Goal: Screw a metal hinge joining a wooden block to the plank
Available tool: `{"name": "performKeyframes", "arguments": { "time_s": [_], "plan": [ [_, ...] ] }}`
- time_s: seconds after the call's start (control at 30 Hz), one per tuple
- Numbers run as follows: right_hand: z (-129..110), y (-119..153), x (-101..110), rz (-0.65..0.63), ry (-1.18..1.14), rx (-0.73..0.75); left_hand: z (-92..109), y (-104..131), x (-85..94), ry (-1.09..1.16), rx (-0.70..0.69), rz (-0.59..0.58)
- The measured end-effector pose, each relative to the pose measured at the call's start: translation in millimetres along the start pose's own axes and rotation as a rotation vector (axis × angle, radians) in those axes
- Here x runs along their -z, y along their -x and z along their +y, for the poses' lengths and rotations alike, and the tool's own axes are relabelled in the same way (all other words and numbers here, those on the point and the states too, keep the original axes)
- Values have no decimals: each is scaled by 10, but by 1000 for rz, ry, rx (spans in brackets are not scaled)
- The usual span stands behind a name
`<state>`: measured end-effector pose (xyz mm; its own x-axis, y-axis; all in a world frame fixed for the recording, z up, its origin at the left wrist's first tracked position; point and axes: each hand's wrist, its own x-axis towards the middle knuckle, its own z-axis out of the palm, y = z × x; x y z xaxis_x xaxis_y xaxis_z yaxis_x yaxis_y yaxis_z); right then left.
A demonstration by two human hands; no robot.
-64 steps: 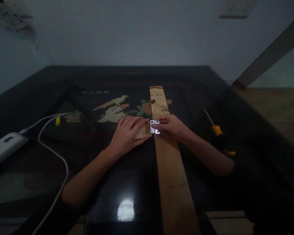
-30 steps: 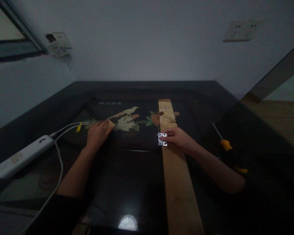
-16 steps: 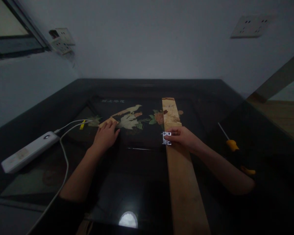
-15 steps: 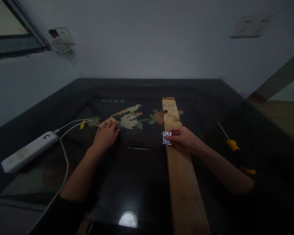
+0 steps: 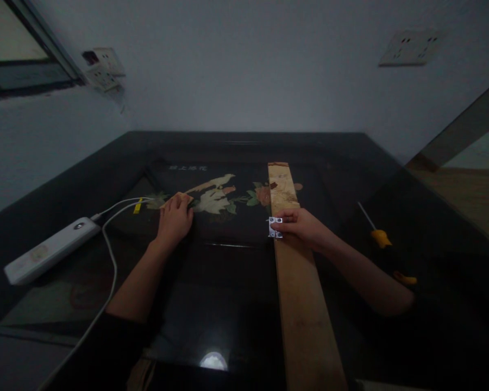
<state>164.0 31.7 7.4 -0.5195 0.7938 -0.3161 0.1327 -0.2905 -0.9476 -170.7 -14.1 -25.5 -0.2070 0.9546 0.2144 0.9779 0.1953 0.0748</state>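
A small metal hinge point(image 5: 275, 227) with screw holes is pinched between the thumb and fingers of my right hand point(image 5: 303, 227). It sits at the left edge of a long wooden board point(image 5: 303, 304), with my right hand over the board. On the left, my left hand point(image 5: 176, 217) has its fingers curled over a small flat piece of wood point(image 5: 185, 196) on the dark tabletop. Most of that small piece is hidden beneath the fingers.
A screwdriver point(image 5: 380, 237) with a yellow and black handle lies right of the board on the glossy table point(image 5: 228, 282). At left rests a white power strip point(image 5: 52, 250) with a white cable point(image 5: 113, 260). Wall sockets point(image 5: 409, 48) are at the back.
The whole view has shifted slightly. My right hand still pinches the hinge at the board's edge, and my left hand stays on the small wood piece.
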Motion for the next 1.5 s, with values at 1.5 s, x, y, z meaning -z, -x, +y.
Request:
{"name": "performKeyframes", "arguments": {
  "time_s": [1.5],
  "plan": [
    [212,881,71,2,38,17,1902,887,395,1092,-151,-683]
  ]
}}
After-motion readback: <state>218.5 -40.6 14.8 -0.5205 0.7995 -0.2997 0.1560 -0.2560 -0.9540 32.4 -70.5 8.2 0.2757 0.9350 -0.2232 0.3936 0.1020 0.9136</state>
